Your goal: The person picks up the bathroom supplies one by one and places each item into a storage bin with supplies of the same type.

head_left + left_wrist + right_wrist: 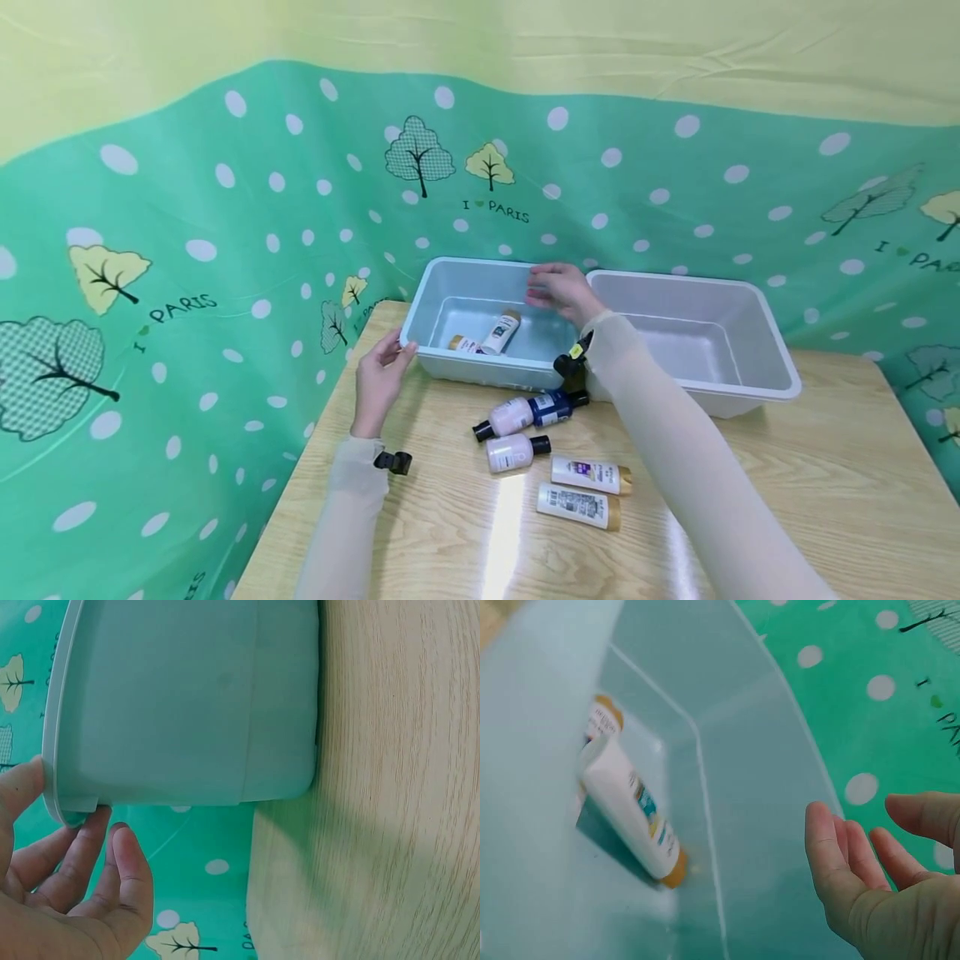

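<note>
My left hand (378, 379) grips the rim of the light blue plastic bin (487, 361) at its front left corner. In the left wrist view the thumb and fingers lie around that rim. Over the bin's right end, near the back wall, is my right hand (566, 293), its fingers relaxed and holding nothing. Inside the bin a white bottle with a gold cap (634, 806) leans on a second gold-capped bottle (467, 344). Whether the right fingers touch the bin wall cannot be told.
A grey bin (678, 337) stands right of the blue one. In front lie pink bottles with black caps (510, 452), a dark blue bottle (551, 407) and white gold-capped bottles (577, 506) on the wooden table (435, 533). A green patterned cloth (300, 208) hangs behind.
</note>
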### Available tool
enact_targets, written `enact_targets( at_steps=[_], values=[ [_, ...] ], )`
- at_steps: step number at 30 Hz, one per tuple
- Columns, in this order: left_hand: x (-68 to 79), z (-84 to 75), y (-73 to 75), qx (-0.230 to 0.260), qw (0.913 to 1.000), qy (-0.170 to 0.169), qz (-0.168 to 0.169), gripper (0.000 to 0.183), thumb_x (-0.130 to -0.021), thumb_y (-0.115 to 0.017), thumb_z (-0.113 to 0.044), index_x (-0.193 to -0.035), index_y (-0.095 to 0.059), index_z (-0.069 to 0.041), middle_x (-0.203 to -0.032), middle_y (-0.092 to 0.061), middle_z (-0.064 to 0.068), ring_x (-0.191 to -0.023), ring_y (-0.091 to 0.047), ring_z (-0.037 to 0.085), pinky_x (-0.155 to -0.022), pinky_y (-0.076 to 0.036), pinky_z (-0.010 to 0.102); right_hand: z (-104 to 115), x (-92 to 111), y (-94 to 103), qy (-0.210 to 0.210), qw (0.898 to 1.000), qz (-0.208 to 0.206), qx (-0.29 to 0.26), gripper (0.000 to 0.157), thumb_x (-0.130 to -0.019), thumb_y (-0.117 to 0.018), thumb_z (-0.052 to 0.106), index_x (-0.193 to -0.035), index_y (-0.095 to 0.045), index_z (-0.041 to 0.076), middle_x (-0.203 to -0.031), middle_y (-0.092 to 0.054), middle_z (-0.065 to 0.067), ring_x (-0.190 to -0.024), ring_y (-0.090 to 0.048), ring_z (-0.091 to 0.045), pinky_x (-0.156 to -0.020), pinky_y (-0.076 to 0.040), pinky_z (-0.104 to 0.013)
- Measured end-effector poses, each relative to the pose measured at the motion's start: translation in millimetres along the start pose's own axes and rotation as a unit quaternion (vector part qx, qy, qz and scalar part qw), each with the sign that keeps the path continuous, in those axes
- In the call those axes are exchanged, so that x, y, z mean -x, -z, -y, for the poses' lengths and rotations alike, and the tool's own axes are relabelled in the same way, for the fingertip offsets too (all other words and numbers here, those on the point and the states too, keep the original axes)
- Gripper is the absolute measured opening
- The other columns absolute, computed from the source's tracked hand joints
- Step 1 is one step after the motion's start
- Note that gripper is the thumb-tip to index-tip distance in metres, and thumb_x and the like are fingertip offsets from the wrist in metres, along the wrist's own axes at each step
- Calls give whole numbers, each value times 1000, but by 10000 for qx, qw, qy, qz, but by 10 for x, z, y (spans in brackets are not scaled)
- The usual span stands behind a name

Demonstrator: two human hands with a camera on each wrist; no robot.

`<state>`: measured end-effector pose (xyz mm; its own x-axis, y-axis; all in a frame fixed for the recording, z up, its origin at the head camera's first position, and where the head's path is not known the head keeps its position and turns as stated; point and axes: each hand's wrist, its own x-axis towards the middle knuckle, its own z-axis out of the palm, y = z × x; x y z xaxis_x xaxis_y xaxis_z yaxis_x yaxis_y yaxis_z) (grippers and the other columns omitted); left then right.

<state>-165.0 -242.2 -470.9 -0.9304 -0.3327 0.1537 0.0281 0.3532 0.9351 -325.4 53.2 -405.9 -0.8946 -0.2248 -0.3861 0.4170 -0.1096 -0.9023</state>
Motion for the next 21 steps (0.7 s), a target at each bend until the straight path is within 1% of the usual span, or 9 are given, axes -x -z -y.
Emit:
enact_targets(
  at_steps=[2, 6, 9, 12, 16, 21],
  values=[
    [4, 7, 0, -2, 10000, 17, 20, 49, -82, -66, -44, -124, -58, -20, -106, -65, 3, -94, -58, 19, -76, -51, 31, 25, 83, 3, 126, 9999, 40, 44, 39, -91, -56, 3, -129, -48, 1, -127, -47, -21, -108, -53, -35, -80, -52, -35],
    [15, 9, 9, -40, 10000, 27, 6, 48, -83, -66, -43, -124, -58, -21, -106, -65, 3, -94, -58, 19, -75, -52, 32, 95, 290, 0, 453, 9987, 125, 185, 36, -91, -57, 7, -126, -50, 4, -125, -50, -19, -100, -59, -30, -80, -52, -35],
    [16, 5, 17, -71, 10000, 26, 0, 47, -83, -66, -43, -124, -58, -22, -106, -65, 3, -94, -58, 19, -74, -52, 32, 142, 470, 7, 776, 9964, 261, 240, 37, -91, -58, 8, -126, -49, 4, -122, -50, -18, -100, -58, -30, -81, -52, -36],
    [6, 5, 18, -59, 10000, 33, 9, 48, -83, -65, -44, -125, -58, -22, -107, -65, 3, -94, -58, 19, -75, -51, 32, 163, 658, 35, 1165, 9915, 431, 397, 40, -90, -60, 11, -127, -48, 3, -120, -50, -18, -101, -57, -31, -82, -51, -38],
    [-2, 1, 17, -26, 10000, 17, 25, 51, -82, -65, -46, -125, -58, -21, -107, -65, 3, -94, -59, 19, -75, -52, 32, 140, 908, 84, 1572, 9843, 594, 547, 42, -90, -61, 14, -127, -47, 2, -116, -52, -18, -101, -56, -32, -83, -50, -40],
    [2, 5, 3, 24, 10000, -24, 35, 49, -83, -66, -43, -125, -58, -19, -107, -65, 4, -94, -59, 20, -72, -52, 31, 31, 1246, 178, 1777, 9782, 789, 731, 39, -92, -59, 14, -126, -47, 1, -115, -53, -19, -100, -55, -34, -85, -49, -42]
  ],
)
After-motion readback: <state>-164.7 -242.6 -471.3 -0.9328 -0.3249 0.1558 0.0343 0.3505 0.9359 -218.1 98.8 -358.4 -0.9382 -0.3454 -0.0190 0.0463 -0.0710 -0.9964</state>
